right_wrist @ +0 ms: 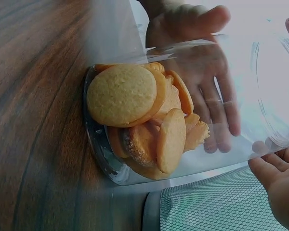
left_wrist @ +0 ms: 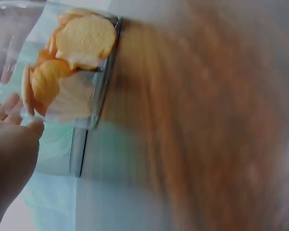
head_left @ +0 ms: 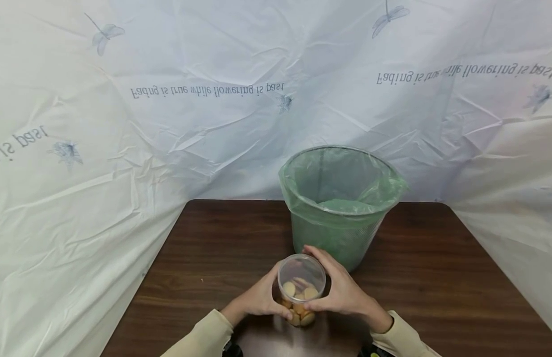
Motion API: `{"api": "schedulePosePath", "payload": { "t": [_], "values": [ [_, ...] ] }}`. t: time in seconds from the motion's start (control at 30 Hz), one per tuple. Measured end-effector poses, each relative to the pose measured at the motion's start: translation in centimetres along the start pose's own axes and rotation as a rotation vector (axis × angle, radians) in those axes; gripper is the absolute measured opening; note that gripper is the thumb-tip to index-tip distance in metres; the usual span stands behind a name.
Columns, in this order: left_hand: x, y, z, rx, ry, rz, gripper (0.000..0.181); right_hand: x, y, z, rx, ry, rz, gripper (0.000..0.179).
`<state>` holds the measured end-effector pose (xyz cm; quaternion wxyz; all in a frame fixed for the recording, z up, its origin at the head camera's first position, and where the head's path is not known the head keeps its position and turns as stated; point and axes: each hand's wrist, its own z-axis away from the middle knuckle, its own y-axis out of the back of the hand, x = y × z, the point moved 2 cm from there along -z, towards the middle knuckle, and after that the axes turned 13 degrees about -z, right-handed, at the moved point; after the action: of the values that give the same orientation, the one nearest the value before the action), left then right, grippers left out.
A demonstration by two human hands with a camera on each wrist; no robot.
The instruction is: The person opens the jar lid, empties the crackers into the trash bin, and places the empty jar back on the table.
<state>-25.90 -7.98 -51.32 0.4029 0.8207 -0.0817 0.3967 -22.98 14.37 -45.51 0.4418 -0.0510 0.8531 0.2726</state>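
Note:
A clear plastic jar, filled with round golden cookies in its lower part, stands upright between both hands. On its left side, the left hand holds it, thumb toward the front. My right hand grips the upper part from the right, its thumb near the rim and its fingers reaching round the far side. Seen through the jar wall in the right wrist view, the left hand's fingers extend along the jar. Piled cookies show close up there, near the jar's base.
Right behind the jar stands a mesh waste bin lined with a green plastic bag. Both are on a dark wooden table. White printed sheeting hangs round the table's back and sides.

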Motion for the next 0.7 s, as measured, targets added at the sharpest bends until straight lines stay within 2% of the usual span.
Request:
{"api": "schedulePosePath", "payload": {
  "t": [0.3,0.53,0.7],
  "values": [
    [1.0,-0.8,-0.5,0.086,-0.005,0.114,0.117,0.2,-0.7,0.3,0.039,-0.06,0.007,0.119],
    [1.1,-1.2,-0.6,0.16,-0.044,0.044,0.115,0.2,-1.6,0.3,0.124,-0.073,0.041,0.121],
    [1.1,-1.4,-0.6,0.189,-0.042,0.05,0.109,-0.1,-1.8,0.2,0.166,-0.07,0.092,0.119]
  ]
}}
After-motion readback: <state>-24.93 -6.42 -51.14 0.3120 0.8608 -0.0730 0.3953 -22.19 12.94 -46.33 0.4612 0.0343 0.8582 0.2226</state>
